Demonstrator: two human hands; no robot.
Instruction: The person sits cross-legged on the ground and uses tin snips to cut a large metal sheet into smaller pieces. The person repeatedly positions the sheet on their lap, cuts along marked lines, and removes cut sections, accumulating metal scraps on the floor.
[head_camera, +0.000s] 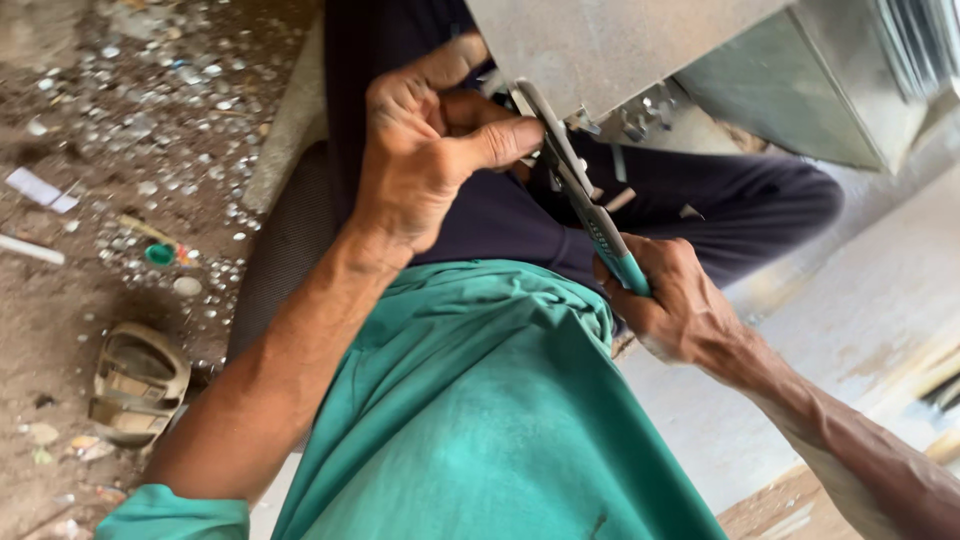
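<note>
- Head view, the hands: the left hand (420, 150) is raised against the lower edge of a grey sheet-metal box (640, 50); its thumb lies stretched out with the tip just beside the metal head of a pair of pliers (580, 195), while the fingers curl in behind, at the box edge; whether they pinch anything there is hidden, so I cannot tell.
- Head view, the tool: the right hand (675, 300) is clenched around the teal grip of the pliers, low and to the right of the left hand; the tool runs slanting up and leftward from that fist, its steel head touching the underside of the box near a row of small metal tabs (645, 115).
- Head view, the body: below both hands lie the person's lap in dark trousers (720, 200) and a teal shirt (480, 420); the box hangs over the knees.
- Head view, the surroundings: at the left the dirt ground (60, 300) is strewn with small pale round bits; a worn sandal (140, 380) lies near the bottom left; a small green cap (160, 254) lies further up; at the right runs a pale concrete surface (850, 330).
</note>
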